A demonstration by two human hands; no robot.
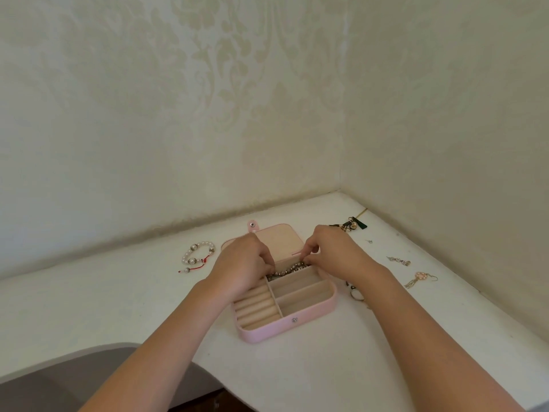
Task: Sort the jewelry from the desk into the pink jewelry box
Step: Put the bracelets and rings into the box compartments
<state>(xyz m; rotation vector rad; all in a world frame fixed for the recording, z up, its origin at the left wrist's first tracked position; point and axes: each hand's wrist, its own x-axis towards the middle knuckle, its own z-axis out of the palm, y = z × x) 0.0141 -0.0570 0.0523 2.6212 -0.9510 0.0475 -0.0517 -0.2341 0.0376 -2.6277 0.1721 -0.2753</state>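
Pinching the chain (285, 269) at each end, your left hand (246, 263) and right hand (331, 251) stretch it, evidently to lay it along the far compartment of the box (286, 326)

The pink jewelry box (286, 324) is sitting open on the table (326, 367), its lid (279, 239) lying flat behind it and ring rolls lining its left side. A beaded strand (289, 268) is stretching along the rearmost compartment. A pearl bracelet (197, 254) is lying left of the box. A silver drop earring (398, 260) and a pink tasselled earring (421, 278) are resting well to the right.
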